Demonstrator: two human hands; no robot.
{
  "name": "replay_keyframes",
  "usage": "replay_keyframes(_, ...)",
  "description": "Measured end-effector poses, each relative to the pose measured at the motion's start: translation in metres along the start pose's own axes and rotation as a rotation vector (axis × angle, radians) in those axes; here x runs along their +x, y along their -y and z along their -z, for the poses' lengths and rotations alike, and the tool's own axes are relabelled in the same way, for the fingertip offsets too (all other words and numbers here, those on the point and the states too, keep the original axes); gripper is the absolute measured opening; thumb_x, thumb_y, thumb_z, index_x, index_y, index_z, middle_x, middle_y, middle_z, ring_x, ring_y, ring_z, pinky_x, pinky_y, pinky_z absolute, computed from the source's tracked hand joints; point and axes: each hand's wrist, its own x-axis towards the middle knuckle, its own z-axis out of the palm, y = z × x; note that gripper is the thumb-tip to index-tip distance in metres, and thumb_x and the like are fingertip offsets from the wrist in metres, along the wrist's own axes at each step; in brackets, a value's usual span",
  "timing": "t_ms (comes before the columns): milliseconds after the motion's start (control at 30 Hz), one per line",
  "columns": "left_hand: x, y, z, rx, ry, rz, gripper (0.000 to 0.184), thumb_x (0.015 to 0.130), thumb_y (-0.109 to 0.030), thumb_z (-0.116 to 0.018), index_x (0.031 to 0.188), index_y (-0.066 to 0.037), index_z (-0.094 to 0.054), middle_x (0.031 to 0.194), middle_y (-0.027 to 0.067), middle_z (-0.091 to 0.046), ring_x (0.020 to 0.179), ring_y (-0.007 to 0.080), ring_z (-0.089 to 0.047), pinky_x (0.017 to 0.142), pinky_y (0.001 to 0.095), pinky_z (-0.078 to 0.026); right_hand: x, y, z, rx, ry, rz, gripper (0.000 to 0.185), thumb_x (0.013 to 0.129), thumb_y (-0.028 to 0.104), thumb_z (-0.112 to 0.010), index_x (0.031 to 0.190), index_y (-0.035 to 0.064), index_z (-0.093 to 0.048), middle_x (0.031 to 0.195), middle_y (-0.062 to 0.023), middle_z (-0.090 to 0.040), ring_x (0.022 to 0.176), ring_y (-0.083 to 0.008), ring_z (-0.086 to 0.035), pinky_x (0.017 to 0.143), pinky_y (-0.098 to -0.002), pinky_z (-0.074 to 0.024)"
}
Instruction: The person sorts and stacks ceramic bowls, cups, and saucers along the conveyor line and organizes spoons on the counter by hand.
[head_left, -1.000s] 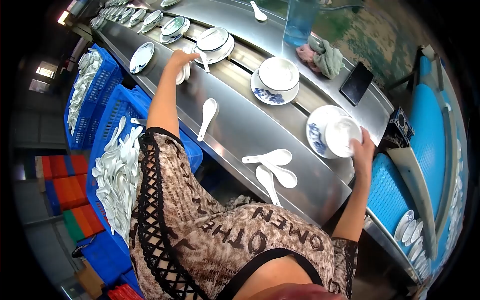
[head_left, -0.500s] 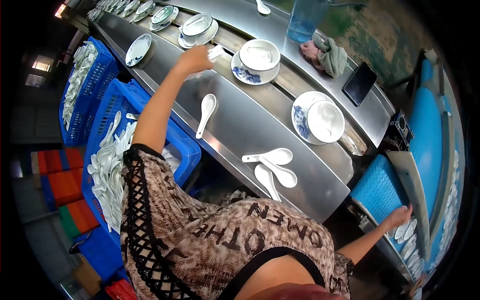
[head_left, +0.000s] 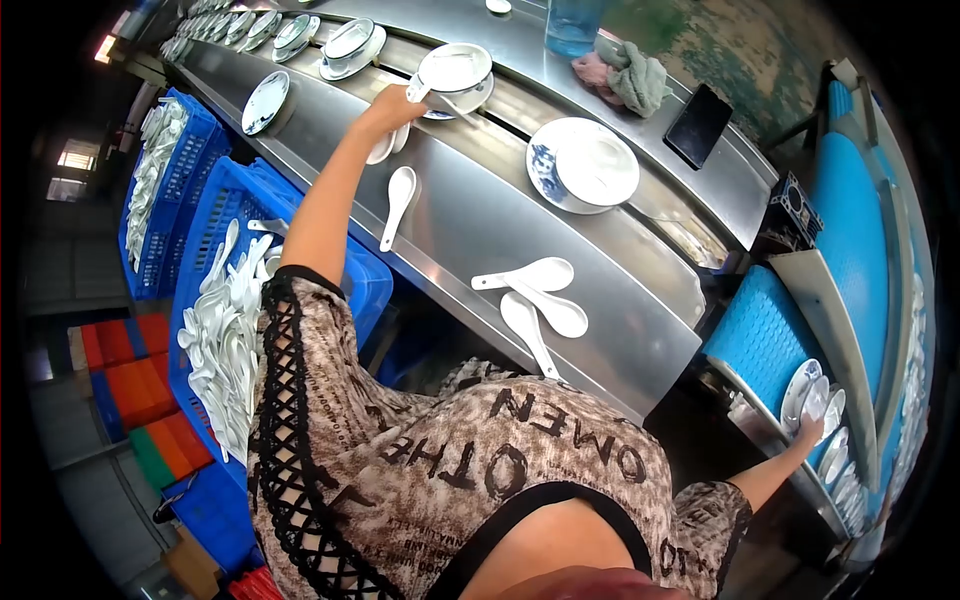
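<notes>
At the near edge of the dish line, my left hand (head_left: 385,110) is closed round several white soup spoons (head_left: 383,148), whose bowls hang below the palm. One spoon's end (head_left: 417,90) shows at my fingertips, against a white bowl (head_left: 456,66) on a saucer. My right hand (head_left: 808,430) reaches down at the far right to a blue belt. Its fingertips lie against a white saucer (head_left: 790,400) with pale dishes on it; whether they grip one cannot be made out. Loose spoons (head_left: 540,274) lie on the steel counter (head_left: 620,340), with another single spoon (head_left: 398,205) nearer my left hand.
A bowl on a blue-patterned saucer (head_left: 545,170) sits on the line, with several sets farther left. A lone saucer (head_left: 265,103) lies on the counter. Blue baskets (head_left: 215,200) of spoons stand at left. A phone (head_left: 698,127), cloths (head_left: 635,80) and water container (head_left: 573,25) are behind.
The bowl sets have moved up and left along the line. My left hand now meets a bowl with a spoon. On the right belt, a saucer with dishes has come beside my right hand.
</notes>
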Motion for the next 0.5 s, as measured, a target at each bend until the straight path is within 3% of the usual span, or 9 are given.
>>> replay_keyframes(67,0.021,0.014,-0.007,0.287,-0.045,-0.006,0.027,0.072,-0.023,-0.059,0.091,-0.005,-0.064,0.083,0.0144,-0.065,0.076,0.028,-0.062,0.069,0.0375,-0.047,-0.049,0.053,0.008,0.347,0.174,-0.001,0.063,0.067,0.01,-0.06,0.126,-0.0062,-0.042,0.115,-0.0179,-0.054,0.099,-0.0277,-0.056,0.086,-0.0332,-0.0429)
replay_keyframes(100,0.024,0.015,-0.008,0.348,-0.063,0.045,0.027,0.074,-0.021,-0.055,0.098,-0.01,-0.063,0.095,0.015,-0.064,0.089,0.0325,-0.06,0.078,0.0408,-0.046,-0.02,0.02,-0.007,0.264,0.143,0.108,0.059,0.07,0.011,-0.059,0.124,-0.0049,-0.043,0.112,-0.0137,-0.054,0.09,-0.0234,-0.055,0.075,-0.0328,-0.046)
replay_keyframes(133,0.018,0.002,-0.004,0.417,-0.087,0.062,0.027,0.075,-0.02,-0.055,0.1,-0.011,-0.062,0.097,0.0138,-0.064,0.09,0.0315,-0.06,0.078,0.0405,-0.046,-0.044,0.043,-0.012,0.158,0.067,0.214,0.055,0.071,0.006,-0.056,0.125,-0.0015,-0.045,0.114,-0.0125,-0.054,0.1,-0.0207,-0.052,0.084,-0.03,-0.0428)
replay_keyframes(200,0.004,-0.021,0.004,0.56,-0.133,0.101,0.028,0.076,-0.018,-0.054,0.103,-0.014,-0.062,0.1,0.0113,-0.063,0.093,0.0294,-0.06,0.08,0.0398,-0.047,-0.099,0.099,-0.015,0.231,0.1,0.309,0.055,0.072,-0.002,-0.052,0.127,-0.0008,-0.044,0.116,-0.012,-0.054,0.102,-0.0227,-0.053,0.09,-0.0305,-0.0398)
replay_keyframes(233,0.01,-0.012,0.005,0.67,-0.165,0.07,0.035,0.076,-0.018,-0.054,0.11,-0.022,-0.06,0.097,0.0122,-0.064,0.091,0.0308,-0.06,0.078,0.0416,-0.047,-0.114,0.116,-0.025,0.383,0.119,0.297,0.054,0.072,-0.002,-0.053,0.126,-0.0004,-0.045,0.117,-0.0118,-0.053,0.102,-0.0225,-0.053,0.09,-0.0306,-0.0406)
replay_keyframes(333,-0.001,-0.022,0.015,0.76,-0.162,0.008,0.031,0.077,-0.018,-0.055,0.107,-0.013,-0.06,0.093,0.0121,-0.065,0.089,0.0263,-0.062,0.077,0.04,-0.048,-0.163,0.173,-0.051,0.74,0.204,0.29,0.049,0.075,-0.003,-0.051,0.124,0.0002,-0.047,0.116,-0.0114,-0.053,0.101,-0.0213,-0.055,0.087,-0.0315,-0.0448)
replay_keyframes(400,0.005,-0.01,0.019,0.254,-0.092,0.145,0.025,0.077,-0.015,-0.055,0.1,-0.006,-0.06,0.089,0.014,-0.065,0.082,0.0239,-0.064,0.072,0.0372,-0.05,-0.204,0.235,-0.076,0.943,0.363,0.307,0.045,0.078,-0.003,-0.049,0.123,-0.0003,-0.046,0.116,-0.0136,-0.054,0.102,-0.0229,-0.055,0.088,-0.0325,-0.0453)
replay_keyframes(500,0.001,-0.028,-0.001,-0.429,0.122,0.269,0.021,0.078,-0.014,-0.056,0.092,0.001,-0.06,0.082,0.0139,-0.064,0.073,0.0209,-0.064,0.064,0.0341,-0.052,-0.247,0.324,-0.114,0.889,0.555,0.501,0.044,0.076,-0.002,-0.049,0.119,-0.0013,-0.05,0.112,-0.0124,-0.056,0.1,-0.0206,-0.056,0.087,-0.0302,-0.044)
